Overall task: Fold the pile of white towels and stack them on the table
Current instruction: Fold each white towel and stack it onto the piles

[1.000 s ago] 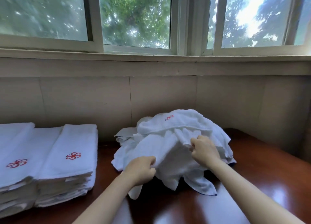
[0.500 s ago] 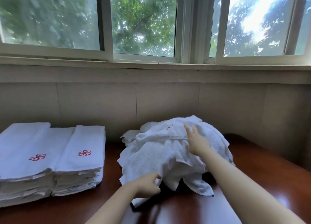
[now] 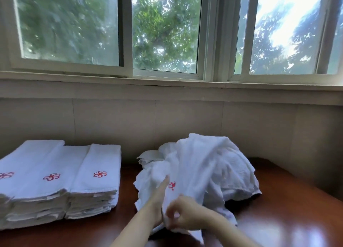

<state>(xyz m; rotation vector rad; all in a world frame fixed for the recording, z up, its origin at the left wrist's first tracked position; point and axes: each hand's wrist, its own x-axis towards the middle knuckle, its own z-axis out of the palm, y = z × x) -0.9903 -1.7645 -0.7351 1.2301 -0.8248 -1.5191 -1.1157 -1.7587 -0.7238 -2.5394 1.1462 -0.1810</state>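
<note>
Since both hands sit bunched at the near hem, I start there: R hand (image 3: 185,216) has its fingers (image 3: 173,213) curled tight, pinching a gather of the top towel (image 3: 193,172) low at its near edge, tho blur hides the exact grip; L hand (image 3: 160,194) touches it on the left, one straight digit laid up the cloth just beside the red emblem (image 3: 172,185), the rest tucked under a fold, so I can't tell if it pinches or only props.

Outward from the fingers the towel runs up & away, a bit to the right, draped over the crest of the pile (image 3: 235,174); the pile sits against the wall (image 3: 185,120) at the back of the table (image 3: 287,224); so the long axis goes roughly near-to-far, not across me; the far end lies on the heap, not free.

My read: the next move turns on that; the pull should go toward me & up to peel it off w/o dragging others; then the hands need to part along the hem, L to the left, R to the right. L hand is nearer the folded stacks (image 3: 74,174), well apart on the left, so L prob leads the lay-down. Risk: cloth beneath may be tangled w/ it; can't see where one towel ends.
</note>
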